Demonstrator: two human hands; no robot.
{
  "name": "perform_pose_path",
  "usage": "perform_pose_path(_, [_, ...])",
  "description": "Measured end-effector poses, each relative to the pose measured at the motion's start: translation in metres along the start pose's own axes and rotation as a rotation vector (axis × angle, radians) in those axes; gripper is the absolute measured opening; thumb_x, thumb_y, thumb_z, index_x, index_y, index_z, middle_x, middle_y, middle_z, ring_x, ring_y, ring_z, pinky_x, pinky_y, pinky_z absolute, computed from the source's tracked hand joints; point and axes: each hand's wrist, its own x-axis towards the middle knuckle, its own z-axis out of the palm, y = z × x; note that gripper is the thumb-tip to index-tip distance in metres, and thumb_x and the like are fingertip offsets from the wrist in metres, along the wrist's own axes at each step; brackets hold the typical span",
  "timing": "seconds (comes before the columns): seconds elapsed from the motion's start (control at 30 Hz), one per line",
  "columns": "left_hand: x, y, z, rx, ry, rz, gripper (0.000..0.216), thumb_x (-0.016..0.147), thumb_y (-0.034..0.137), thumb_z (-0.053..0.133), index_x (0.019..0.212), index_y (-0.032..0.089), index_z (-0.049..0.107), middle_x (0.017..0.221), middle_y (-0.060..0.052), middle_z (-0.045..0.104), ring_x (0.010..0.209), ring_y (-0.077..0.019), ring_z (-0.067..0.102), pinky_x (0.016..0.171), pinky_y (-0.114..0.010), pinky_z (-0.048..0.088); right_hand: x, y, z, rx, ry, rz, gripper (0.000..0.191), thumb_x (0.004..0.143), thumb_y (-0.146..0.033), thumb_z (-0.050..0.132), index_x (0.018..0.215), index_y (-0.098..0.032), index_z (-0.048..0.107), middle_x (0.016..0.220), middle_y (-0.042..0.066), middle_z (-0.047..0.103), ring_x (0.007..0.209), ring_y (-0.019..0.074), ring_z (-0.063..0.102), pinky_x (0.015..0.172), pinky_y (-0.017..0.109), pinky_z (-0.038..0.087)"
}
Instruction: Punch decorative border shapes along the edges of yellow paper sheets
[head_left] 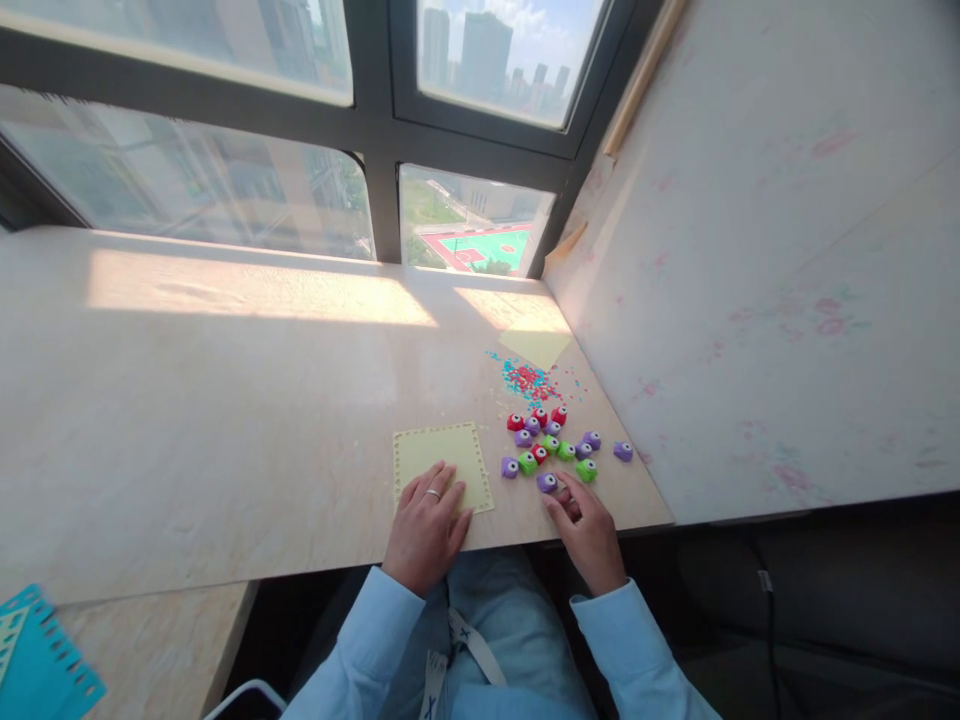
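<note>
My left hand (427, 525) lies flat with fingers stretched out on the near edge of a pale yellow paper sheet (441, 450) whose border is punched with small holes. My right hand (586, 525) rests on the table's front edge, its fingertips touching a purple craft punch (547, 482); I cannot see whether the fingers grip it. Just beyond lies a cluster of small craft punches (553, 440) in red, green and purple, with one purple punch (622, 451) apart at the right.
A heap of red and blue paper bits (527, 380) lies past the punches, with a second yellow sheet (536, 345) behind it. A white wall (750, 280) bounds the table at right, windows at the back. Blue punched paper (37, 660) sits on a lower surface, bottom left.
</note>
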Motion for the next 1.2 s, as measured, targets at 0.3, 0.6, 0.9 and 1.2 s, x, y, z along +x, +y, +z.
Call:
perform_pose_path(0.3, [0.001,-0.012,0.007,0.022,0.061,-0.013,0.043,0.082,0.051,0.066,0.111,0.019,0.065,0.127,-0.018,0.063,0.123,-0.0371,0.055,0.098,-0.054,0.048,0.006,-0.004,0.008,-0.101,0.076,-0.020,0.034,0.088,-0.047,0.055,0.107,-0.021,0.068,0.091,0.008,0.068,0.075,0.0214,0.063,0.068,0.033,0.051])
perform_pose_path(0.6, [0.009,-0.005,0.003,0.026,0.157,0.026,0.015,0.093,0.024,0.056,0.086,0.021,0.069,0.105,-0.009,0.071,0.106,-0.0288,0.064,0.089,-0.047,0.050,0.004,0.004,0.012,-0.112,0.121,-0.045,0.039,0.090,-0.047,0.053,0.110,-0.018,0.069,0.089,0.009,0.068,0.073,0.0212,0.063,0.067,0.033,0.050])
perform_pose_path(0.9, [0.010,-0.002,0.001,-0.276,0.289,-0.211,0.022,0.098,0.032,0.047,0.090,0.021,0.064,0.091,-0.007,0.074,0.087,-0.0221,0.070,0.077,-0.036,0.055,-0.007,-0.011,0.008,0.045,0.175,-0.085,0.034,0.092,-0.041,0.054,0.113,-0.016,0.066,0.072,0.003,0.060,0.060,0.0172,0.055,0.060,0.030,0.050])
perform_pose_path(1.2, [0.006,0.006,-0.015,-0.698,0.315,-0.614,0.037,0.091,0.052,0.050,0.081,0.018,0.060,0.073,-0.002,0.064,0.070,-0.0180,0.061,0.065,-0.028,0.050,-0.005,-0.081,0.047,0.181,0.017,-0.335,0.025,0.095,-0.028,0.054,0.113,-0.017,0.067,0.080,0.004,0.065,0.063,0.0136,0.059,0.062,0.026,0.052])
